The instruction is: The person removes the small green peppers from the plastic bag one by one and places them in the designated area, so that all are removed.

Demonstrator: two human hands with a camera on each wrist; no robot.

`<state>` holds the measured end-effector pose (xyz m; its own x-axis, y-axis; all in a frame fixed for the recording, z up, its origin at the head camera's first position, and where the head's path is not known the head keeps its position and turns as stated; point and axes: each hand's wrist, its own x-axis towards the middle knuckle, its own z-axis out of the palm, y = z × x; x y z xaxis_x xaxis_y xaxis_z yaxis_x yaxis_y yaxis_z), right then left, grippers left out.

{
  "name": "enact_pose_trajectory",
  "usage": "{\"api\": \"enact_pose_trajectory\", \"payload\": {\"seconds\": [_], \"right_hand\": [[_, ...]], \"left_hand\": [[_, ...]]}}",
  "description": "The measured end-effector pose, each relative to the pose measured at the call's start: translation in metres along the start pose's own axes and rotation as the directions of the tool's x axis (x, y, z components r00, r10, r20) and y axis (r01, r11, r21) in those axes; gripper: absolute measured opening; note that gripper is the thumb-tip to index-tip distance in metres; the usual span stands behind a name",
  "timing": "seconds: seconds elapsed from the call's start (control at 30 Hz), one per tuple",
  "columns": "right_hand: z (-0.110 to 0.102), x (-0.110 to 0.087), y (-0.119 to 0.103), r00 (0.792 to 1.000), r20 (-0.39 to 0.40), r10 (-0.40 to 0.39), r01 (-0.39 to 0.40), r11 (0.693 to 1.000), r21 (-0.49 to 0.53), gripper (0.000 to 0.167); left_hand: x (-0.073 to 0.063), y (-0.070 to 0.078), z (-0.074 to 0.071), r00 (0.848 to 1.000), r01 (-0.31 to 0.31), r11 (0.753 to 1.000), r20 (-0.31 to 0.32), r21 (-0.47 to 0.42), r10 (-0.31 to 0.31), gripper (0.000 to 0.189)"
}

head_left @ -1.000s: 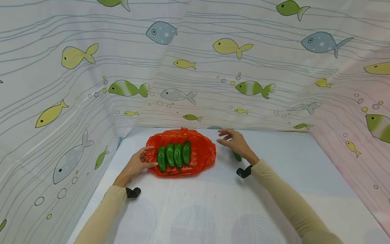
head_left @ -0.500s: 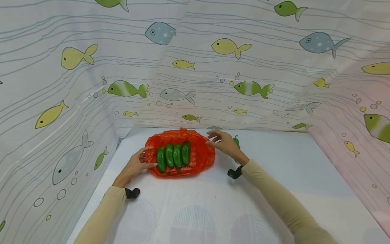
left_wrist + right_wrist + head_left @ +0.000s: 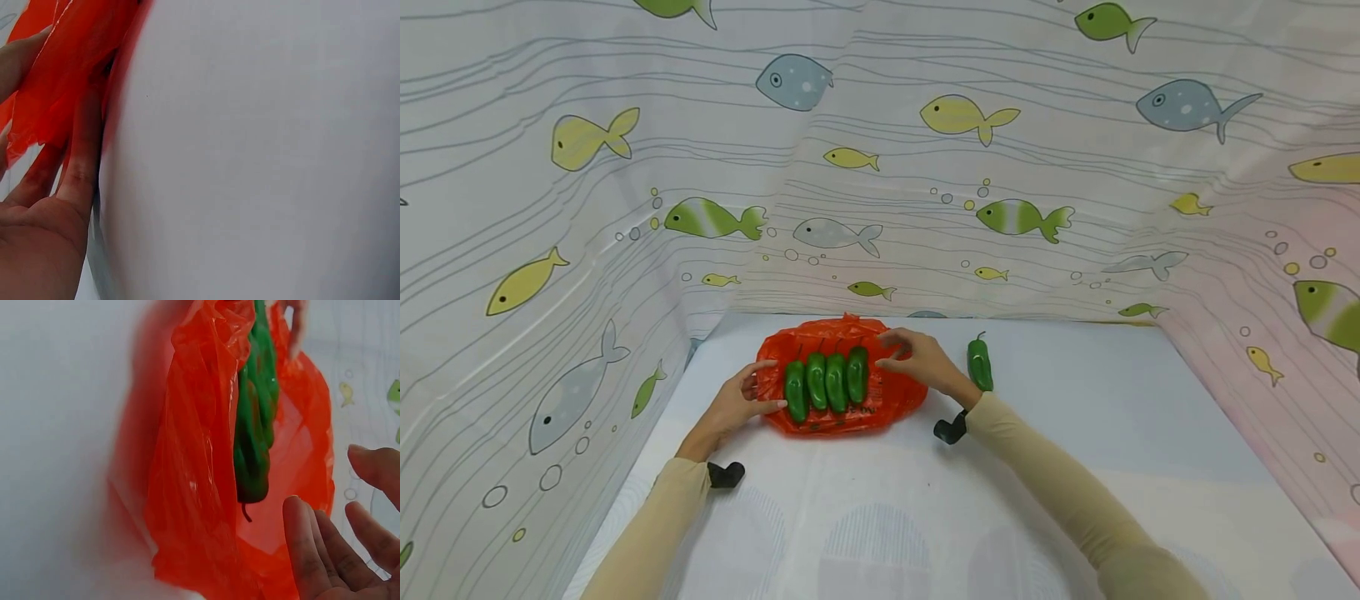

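Observation:
Several green peppers (image 3: 816,381) lie side by side on the red plastic bag (image 3: 904,398), stems toward the back wall. My left hand (image 3: 730,408) is at the bag's left edge, fingers and thumb spread apart. In the left wrist view, red film (image 3: 69,87) drapes over part of those straight fingers. Over the bag's right side reaches my right hand (image 3: 925,364), its fingers parted and nothing between them. The right wrist view shows peppers (image 3: 253,462) beyond the bag's near wall, a little way from my right fingertips (image 3: 294,515).
A single green pepper (image 3: 978,364) lies on the white table to the right of the bag, close beside my right forearm. Fish-patterned sheets (image 3: 925,250) rise behind the table and on both sides. A black camera mount (image 3: 951,428) sits at my right wrist.
My right hand has moved left from above the single pepper to over the bag's right side, uncovering that pepper. The left hand and the row of peppers have stayed put.

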<state>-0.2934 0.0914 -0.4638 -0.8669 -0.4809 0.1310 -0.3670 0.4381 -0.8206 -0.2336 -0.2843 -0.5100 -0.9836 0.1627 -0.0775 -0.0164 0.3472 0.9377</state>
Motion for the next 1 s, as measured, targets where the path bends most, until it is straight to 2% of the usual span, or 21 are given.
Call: {"api": "enact_pose_trajectory", "payload": {"seconds": [0.27,0.57,1.0], "right_hand": [[0.014,0.009,-0.003,0.999,0.037,0.022,-0.021,0.999,-0.033,0.055],[0.03,0.023,0.0,0.999,0.008,0.037,-0.036,0.992,-0.12,0.056],[0.047,0.035,0.007,0.992,0.039,0.123,-0.116,0.981,-0.154,0.065]], "left_hand": [[0.0,-0.001,0.0,1.0,-0.005,1.0,0.002,0.012,0.005,0.081],[0.002,0.001,0.0,1.0,-0.003,1.0,0.003,-0.01,0.003,0.082],[0.001,0.0,0.001,1.0,0.017,1.0,-0.002,-0.002,-0.017,0.082]]}}
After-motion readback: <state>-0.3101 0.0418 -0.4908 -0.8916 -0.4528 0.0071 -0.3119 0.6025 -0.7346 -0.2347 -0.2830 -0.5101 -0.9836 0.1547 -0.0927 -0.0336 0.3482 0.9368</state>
